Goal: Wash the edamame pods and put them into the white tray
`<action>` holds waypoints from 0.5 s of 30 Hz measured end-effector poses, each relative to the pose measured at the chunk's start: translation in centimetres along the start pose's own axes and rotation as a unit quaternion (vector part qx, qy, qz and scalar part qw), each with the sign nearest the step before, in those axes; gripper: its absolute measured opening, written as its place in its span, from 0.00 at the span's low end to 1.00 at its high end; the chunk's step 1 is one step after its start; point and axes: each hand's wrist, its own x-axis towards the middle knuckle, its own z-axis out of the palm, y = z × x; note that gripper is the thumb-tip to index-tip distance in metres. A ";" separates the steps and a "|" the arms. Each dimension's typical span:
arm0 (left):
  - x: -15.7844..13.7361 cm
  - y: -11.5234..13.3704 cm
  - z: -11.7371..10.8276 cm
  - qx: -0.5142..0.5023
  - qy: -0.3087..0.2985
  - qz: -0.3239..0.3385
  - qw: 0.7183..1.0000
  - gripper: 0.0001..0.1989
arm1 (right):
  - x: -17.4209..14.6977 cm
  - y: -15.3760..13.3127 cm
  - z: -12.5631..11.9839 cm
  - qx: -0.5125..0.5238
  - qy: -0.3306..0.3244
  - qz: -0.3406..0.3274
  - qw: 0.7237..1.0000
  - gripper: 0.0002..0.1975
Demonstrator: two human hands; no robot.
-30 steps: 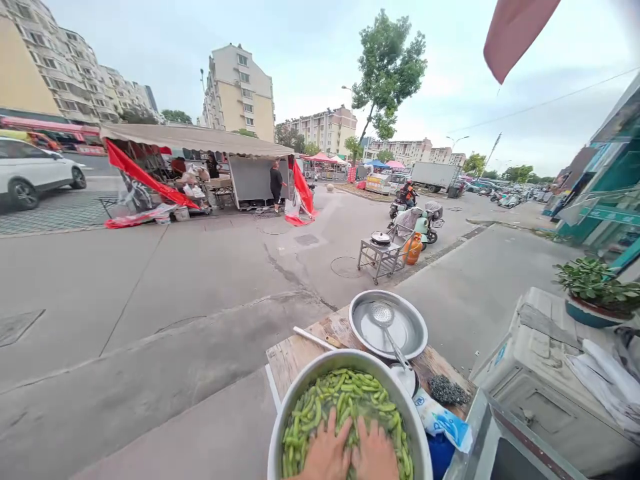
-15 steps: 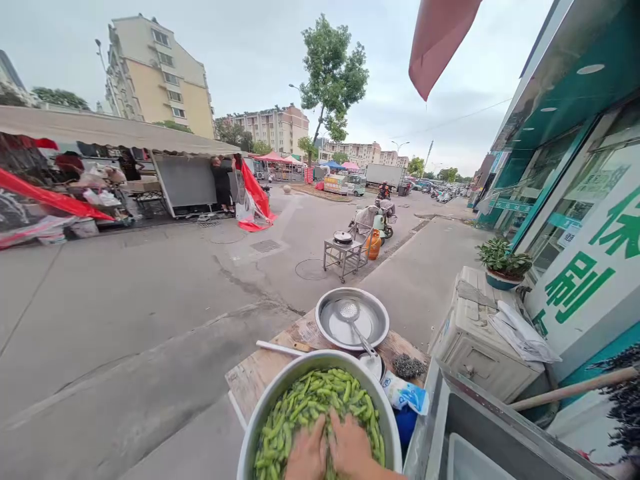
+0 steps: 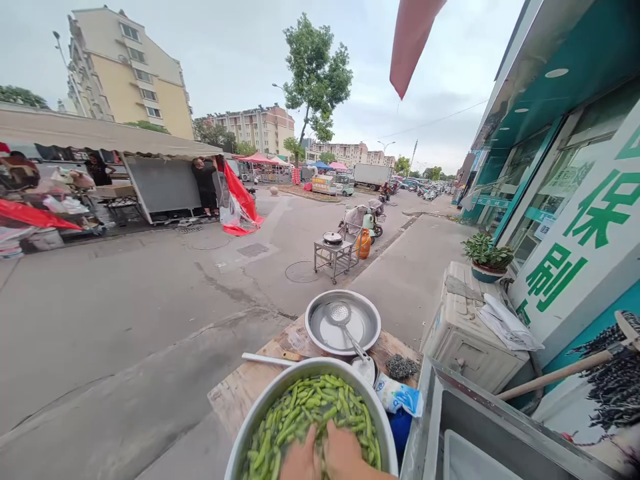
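1. Green bean pods (image 3: 305, 417): I see them filling the large metal basin (image 3: 260, 413) at the bottom centre of the head view; the basin stands on the near end of a worn wooden table (image 3: 240, 390).
2. Left hand (image 3: 300, 461) and right hand (image 3: 345, 457): I have both pressed palm-down into the pods, side by side and touching, fingers spread flat rather than closed on anything; the frame edge cuts off the wrists.
3. Shallow steel pan (image 3: 367, 320): farther along the table, just beyond the basin, with a perforated skimmer (image 3: 340, 313) lying in it, handle towards the basin.
4. Blue-and-white bag (image 3: 400, 395) and steel-wool scrubber (image 3: 401, 366): beside the basin's right rim.
5. Steel sink (image 3: 450, 427): right of the table.
6. Background: a small metal cart (image 3: 333, 253) with an orange gas cylinder (image 3: 363, 244) beside it on the street; a potted plant (image 3: 487, 257) by the green shopfront.
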 end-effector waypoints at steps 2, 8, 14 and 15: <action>-0.4 0.7 -2.5 0.016 -0.064 0.022 0.998 0.30 | -1.0 -0.5 -2.7 0.040 -0.026 -0.022 0.999 0.25; -1.1 0.2 -9.7 0.018 -0.064 0.103 0.993 0.22 | 1.0 3.5 -6.9 0.113 -0.038 -0.062 0.991 0.25; 6.1 -2.2 -9.2 -0.256 -0.046 -0.190 0.947 0.29 | 11.0 2.2 -4.0 0.361 -0.056 0.026 0.931 0.27; 7.3 -2.1 -8.9 -0.292 -0.069 -0.211 0.930 0.30 | 12.0 1.3 -3.5 0.374 -0.072 0.030 0.924 0.28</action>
